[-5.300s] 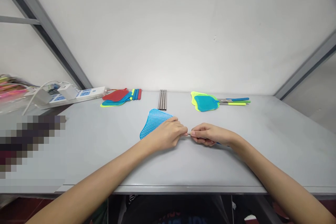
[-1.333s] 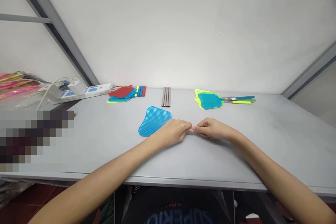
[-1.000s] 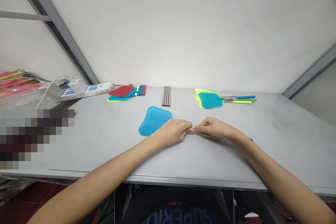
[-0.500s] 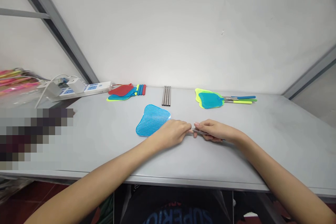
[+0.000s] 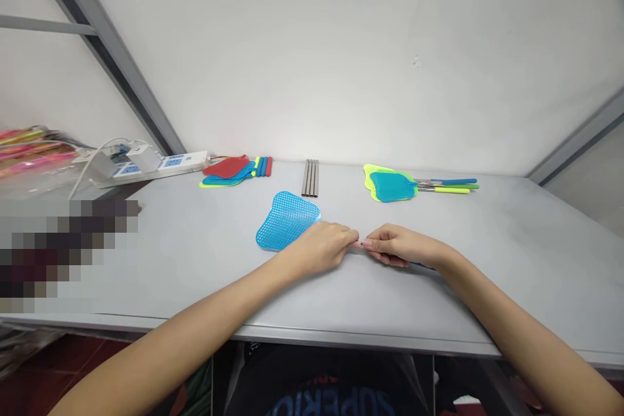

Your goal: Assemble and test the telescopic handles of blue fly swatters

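A blue perforated fly swatter head (image 5: 285, 224) lies at the middle of the table, its narrow end hidden under my left hand (image 5: 327, 247). The fingers of that hand are closed round the neck of the swatter. Just to its right, my right hand (image 5: 402, 247) pinches a thin metal rod, of which only a short bit shows between the two hands. A blue handle (image 5: 422, 266) sticks out below my right wrist, in line with the rod. Most of the rod is covered by my fingers.
Behind lie several metal tubes (image 5: 310, 179). Back left are loose swatter heads (image 5: 225, 167) and short coloured handles (image 5: 263, 166), beside a power strip (image 5: 182, 161). Whole fly swatters (image 5: 392, 186) are piled back right. A blurred colourful bundle (image 5: 36, 149) sits far left.
My right hand's fingers have closed in towards the left hand, covering most of the rod that showed before. More of the blue handle now shows below the right wrist.
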The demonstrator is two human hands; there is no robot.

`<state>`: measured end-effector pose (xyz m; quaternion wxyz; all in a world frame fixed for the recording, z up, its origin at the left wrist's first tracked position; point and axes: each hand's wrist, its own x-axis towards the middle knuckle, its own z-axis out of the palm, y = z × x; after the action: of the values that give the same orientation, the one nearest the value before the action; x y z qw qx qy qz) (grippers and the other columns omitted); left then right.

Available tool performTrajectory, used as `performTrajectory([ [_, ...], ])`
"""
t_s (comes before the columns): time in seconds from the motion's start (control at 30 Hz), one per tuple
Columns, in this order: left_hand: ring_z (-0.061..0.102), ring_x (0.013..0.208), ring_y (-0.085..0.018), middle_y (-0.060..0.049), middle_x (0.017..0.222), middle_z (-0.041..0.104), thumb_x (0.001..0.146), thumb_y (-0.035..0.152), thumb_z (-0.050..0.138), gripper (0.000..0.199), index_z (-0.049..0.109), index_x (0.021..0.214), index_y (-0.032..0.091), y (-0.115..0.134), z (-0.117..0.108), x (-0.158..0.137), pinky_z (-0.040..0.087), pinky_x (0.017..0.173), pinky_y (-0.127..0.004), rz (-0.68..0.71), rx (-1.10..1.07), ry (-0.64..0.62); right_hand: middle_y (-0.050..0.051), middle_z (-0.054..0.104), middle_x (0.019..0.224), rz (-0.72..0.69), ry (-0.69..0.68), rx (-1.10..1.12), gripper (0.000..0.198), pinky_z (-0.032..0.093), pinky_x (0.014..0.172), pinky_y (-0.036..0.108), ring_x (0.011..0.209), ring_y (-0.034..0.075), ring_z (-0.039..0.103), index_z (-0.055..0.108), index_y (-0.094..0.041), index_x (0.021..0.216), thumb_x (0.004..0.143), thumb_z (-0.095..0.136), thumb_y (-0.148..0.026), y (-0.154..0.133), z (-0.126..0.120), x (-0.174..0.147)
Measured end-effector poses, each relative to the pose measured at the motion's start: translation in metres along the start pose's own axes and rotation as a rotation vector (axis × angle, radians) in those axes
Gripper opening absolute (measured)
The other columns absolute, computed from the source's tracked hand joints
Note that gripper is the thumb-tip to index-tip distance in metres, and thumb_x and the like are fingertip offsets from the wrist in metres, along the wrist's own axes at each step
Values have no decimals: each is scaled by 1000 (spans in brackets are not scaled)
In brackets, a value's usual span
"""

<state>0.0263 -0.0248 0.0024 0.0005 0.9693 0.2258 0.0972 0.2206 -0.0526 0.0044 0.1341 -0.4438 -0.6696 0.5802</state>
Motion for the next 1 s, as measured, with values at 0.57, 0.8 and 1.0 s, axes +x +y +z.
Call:
performTrajectory([
  [0.57,51,60,-11,1,66,57,88,22,35,23,46,68,17,-20,-6,-3,26,50,-21,2,-75,-11,-7,33,48,-28,26,57,38,18,33,17,34,2,27,39,-15,56,84,44,-41,-4,-1,1],
  [0.8,49,59,-11,1,65,55,88,22,35,25,46,67,17,-23,-10,-6,28,52,-21,-18,-102,-24,-7,33,49,-20,21,47,38,19,33,17,35,2,27,39,-16,57,84,43,-41,-3,-2,1],
  [1.0,49,59,-11,1,66,56,88,23,35,25,48,68,17,-25,-10,-8,28,52,-22,-18,-106,-14,-7,32,48,-8,22,42,39,18,34,17,35,2,26,38,-16,56,84,43,-42,-4,-3,0],
])
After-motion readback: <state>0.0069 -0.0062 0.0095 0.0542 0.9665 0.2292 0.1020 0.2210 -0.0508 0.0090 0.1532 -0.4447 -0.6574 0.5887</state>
